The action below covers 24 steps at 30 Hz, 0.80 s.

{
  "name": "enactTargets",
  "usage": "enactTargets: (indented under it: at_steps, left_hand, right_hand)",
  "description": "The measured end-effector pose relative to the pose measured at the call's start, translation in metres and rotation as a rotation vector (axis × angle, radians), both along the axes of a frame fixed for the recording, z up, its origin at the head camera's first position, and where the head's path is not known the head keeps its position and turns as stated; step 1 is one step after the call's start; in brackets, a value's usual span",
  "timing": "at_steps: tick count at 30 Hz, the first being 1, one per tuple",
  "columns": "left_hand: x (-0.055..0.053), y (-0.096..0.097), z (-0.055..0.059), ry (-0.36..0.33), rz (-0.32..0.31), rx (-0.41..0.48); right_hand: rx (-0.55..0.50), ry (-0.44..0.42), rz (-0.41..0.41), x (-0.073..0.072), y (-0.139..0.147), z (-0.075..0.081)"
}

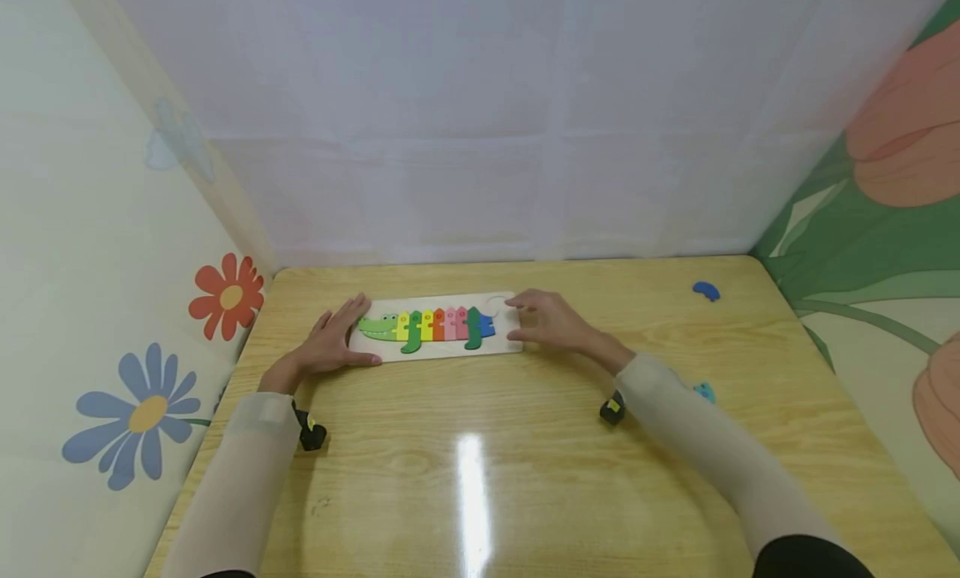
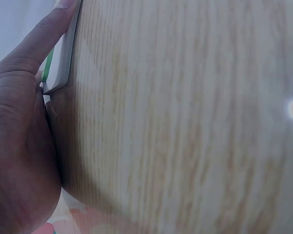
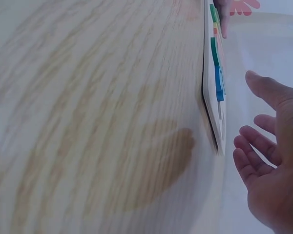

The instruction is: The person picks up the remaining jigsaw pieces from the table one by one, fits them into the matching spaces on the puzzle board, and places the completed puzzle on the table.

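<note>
A pale wooden puzzle board [image 1: 442, 357] lies on the table, carrying a crocodile of several coloured pieces. Its green head [image 1: 378, 328] faces left, and a blue piece [image 1: 487, 325] fits at the right of the row. Beyond that piece, a curved outline at the board's right end is bare. My left hand [image 1: 330, 343] spans the board's left end, its thumb [image 2: 41, 41] along the near corner and its fingers stretched towards the far corner. Above the right end hovers my right hand [image 1: 553, 319], fingers loosely bent with nothing between them; the right wrist view shows it apart from the board.
A curved blue piece [image 1: 706, 290] lies at the table's far right. Beside the right forearm sits a small light-blue piece [image 1: 704, 392], partly hidden by the sleeve. A white cloth wall [image 1: 517, 186] stands behind the table, with flower-patterned cloth on both sides.
</note>
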<state>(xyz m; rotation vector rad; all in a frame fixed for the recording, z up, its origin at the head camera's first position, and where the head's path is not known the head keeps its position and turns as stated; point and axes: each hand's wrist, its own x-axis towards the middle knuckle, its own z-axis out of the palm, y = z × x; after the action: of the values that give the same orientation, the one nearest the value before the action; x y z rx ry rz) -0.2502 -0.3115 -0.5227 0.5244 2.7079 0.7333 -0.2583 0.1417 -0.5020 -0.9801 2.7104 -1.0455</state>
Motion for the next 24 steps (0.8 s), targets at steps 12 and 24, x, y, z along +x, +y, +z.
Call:
enactTargets:
  at_steps: [12,24]
  left_hand:
    - [0.003,0.002,0.003,0.004,0.0,0.005]
    - [0.002,0.001,0.001,0.012,-0.003,-0.004]
  right_hand:
    - [-0.007,0.071,0.009,0.008,0.025,0.002]
    - [-0.003,0.092,0.004,0.02,0.047,0.006]
